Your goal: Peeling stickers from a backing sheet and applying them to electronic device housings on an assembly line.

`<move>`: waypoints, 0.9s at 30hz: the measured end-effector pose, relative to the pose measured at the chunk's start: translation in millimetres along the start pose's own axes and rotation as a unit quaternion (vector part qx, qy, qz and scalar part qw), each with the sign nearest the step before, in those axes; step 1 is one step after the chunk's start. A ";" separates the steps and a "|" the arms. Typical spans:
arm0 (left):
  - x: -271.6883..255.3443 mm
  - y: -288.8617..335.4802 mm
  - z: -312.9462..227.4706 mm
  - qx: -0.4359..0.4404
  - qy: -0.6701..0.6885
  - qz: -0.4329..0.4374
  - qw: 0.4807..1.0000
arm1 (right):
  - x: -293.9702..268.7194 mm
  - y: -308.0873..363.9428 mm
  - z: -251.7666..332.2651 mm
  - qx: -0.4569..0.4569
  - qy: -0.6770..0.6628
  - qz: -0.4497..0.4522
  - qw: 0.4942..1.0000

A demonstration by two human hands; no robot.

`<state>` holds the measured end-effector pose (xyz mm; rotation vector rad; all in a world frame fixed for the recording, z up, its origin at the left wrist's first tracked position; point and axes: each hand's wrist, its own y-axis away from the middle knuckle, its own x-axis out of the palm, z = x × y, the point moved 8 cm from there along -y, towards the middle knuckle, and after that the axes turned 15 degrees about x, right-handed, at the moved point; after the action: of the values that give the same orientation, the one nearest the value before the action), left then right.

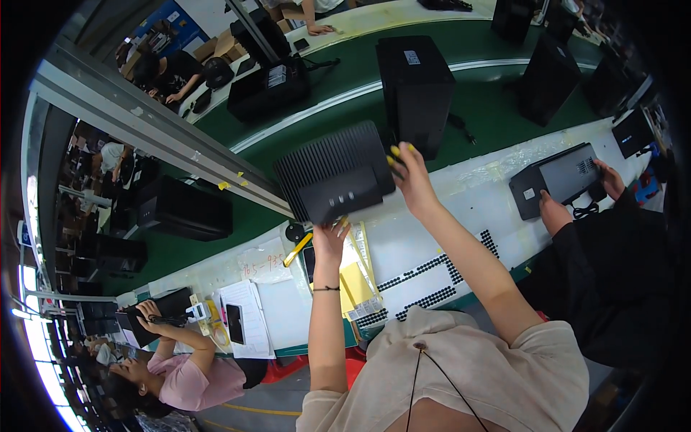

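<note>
A black box-shaped plastic casing [335,173] with a ribbed face is held up in front of me, tilted, above the white bench edge and the green belt. From below, my left hand [330,236] grips its lower edge; most of those fingers are hidden behind it. My right hand [413,178] is closed at the casing's right edge, with yellow covers on its fingertips. Under the casing, by my left wrist, lie a yellow-handled tool [297,250] and a yellow sheet pad [354,277]. Sheets of small black round pads [425,297] lie nearer to me.
A tall black unit [415,90] stands on the green belt beyond my hands, with more units on both sides. A slanting metal post [165,140] rises at left. Co-workers sit on either side; the right one holds a black casing [558,180]. Papers and a phone [235,324] lie at left.
</note>
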<state>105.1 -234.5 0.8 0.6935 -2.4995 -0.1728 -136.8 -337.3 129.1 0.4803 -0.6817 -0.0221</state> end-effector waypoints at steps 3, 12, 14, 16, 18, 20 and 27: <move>10.0 -9.2 15.8 0.128 -0.115 0.220 0.960 | -36.6 -1.3 -26.6 0.171 -0.020 0.022 0.985; -2.3 84.9 49.9 -0.148 0.173 0.097 0.969 | -147.5 2.2 -103.8 0.295 0.201 -0.017 0.934; 5.0 94.2 47.0 -0.148 0.074 0.076 0.983 | -154.6 0.8 -109.2 0.278 0.204 0.007 0.939; 20.8 105.0 34.5 -0.091 0.004 0.113 0.989 | -155.9 0.4 -110.0 0.260 0.114 0.025 0.958; 33.6 113.0 17.2 -0.044 -0.032 0.149 0.987 | -152.8 4.9 -112.8 0.296 0.063 0.058 0.951; 46.0 122.8 0.2 0.011 -0.066 0.193 0.979 | -150.4 2.2 -111.2 0.311 0.069 0.038 0.947; 82.3 133.4 -39.6 0.248 -0.243 0.203 0.916 | -95.1 -32.1 -63.7 0.152 0.173 0.009 0.973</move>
<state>7.5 -161.0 106.7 0.3142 -3.1446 0.5220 -167.8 -322.6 15.2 0.7517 -0.3459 0.1811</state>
